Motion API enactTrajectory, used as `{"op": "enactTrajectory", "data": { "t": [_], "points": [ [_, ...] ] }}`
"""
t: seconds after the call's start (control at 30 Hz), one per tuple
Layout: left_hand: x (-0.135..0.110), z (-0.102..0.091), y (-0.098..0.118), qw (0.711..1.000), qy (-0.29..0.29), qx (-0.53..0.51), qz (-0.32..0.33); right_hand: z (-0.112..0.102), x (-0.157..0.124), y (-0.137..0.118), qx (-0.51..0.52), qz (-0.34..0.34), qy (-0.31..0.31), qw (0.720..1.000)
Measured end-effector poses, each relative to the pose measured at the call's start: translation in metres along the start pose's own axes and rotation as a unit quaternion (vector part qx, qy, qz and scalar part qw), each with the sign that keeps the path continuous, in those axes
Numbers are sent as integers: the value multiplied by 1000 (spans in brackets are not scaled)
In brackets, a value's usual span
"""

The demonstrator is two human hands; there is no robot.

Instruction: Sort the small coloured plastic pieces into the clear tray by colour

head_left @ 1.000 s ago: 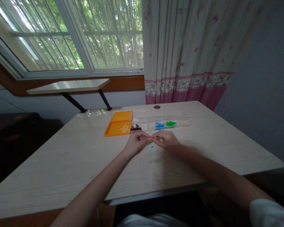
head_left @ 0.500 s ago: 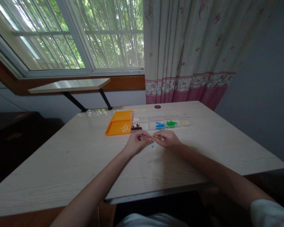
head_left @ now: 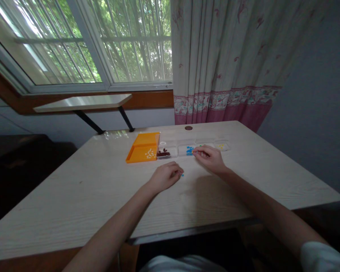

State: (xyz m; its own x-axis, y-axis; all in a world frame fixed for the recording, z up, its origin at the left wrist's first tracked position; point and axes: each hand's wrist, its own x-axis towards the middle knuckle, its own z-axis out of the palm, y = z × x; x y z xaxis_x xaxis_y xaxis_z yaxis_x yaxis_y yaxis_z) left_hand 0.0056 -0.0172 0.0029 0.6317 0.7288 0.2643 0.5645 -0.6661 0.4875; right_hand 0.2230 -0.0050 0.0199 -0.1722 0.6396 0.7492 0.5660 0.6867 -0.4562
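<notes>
My left hand [head_left: 166,176] rests on the wooden table [head_left: 102,196] with its fingers curled closed; what it holds is too small to make out. A few blue beads [head_left: 182,174] lie on the table at its fingertips. My right hand [head_left: 211,158] reaches to the clear bead organiser [head_left: 223,146], fingers pinched over the compartment of green beads, which it mostly hides. The compartments to its left hold blue beads [head_left: 189,150] and dark brown beads [head_left: 163,153]. An orange tray [head_left: 143,151] with small white beads [head_left: 150,153] lies at the organiser's left end.
A round cable hole [head_left: 188,128] sits near the table's far edge. A narrow shelf [head_left: 82,102] on black brackets hangs under the barred window [head_left: 87,41]. A flowered curtain [head_left: 223,60] hangs at the back right. The dark floor drops away on the left.
My hands were together, pinching a small bead between them. The right hand has moved away to the organiser's green compartment, and the left has dropped slightly onto the table.
</notes>
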Motion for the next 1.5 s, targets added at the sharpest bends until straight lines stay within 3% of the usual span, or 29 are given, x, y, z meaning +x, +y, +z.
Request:
{"op": "enactTrajectory", "data": {
  "t": [0.17,0.33,0.53,0.67,0.83,0.9,1.0,1.13,1.27,1.37,1.5],
  "points": [
    [0,-2,-4,999,6,33,-19,1,-1,1,-1,-6,3,1000],
    [-1,-3,-2,1000,-4,28,4,0,-2,2,-8,-21,-5,1000],
    [-2,-1,-2,999,-27,30,31,-12,5,13,-72,-47,-109,990],
    [-2,-1,-1,998,-35,40,39,-34,14,38,-208,70,-147,965],
    [-2,-1,0,998,-35,40,40,-66,16,75,-361,237,-174,885],
    [-2,-1,1,998,-33,36,38,-75,14,86,-382,269,-173,867],
    [-2,-2,1,998,-37,37,38,-81,13,95,-388,283,-167,861],
    [-2,-3,2,997,-51,43,38,-75,15,94,-370,264,-172,874],
    [0,-1,1,997,-53,42,36,-50,13,72,-299,192,-195,914],
    [1,1,0,997,-51,35,36,-24,7,45,-217,98,-255,937],
    [1,3,0,998,-50,35,35,1,-3,17,-108,6,-329,938]
  ]
}}
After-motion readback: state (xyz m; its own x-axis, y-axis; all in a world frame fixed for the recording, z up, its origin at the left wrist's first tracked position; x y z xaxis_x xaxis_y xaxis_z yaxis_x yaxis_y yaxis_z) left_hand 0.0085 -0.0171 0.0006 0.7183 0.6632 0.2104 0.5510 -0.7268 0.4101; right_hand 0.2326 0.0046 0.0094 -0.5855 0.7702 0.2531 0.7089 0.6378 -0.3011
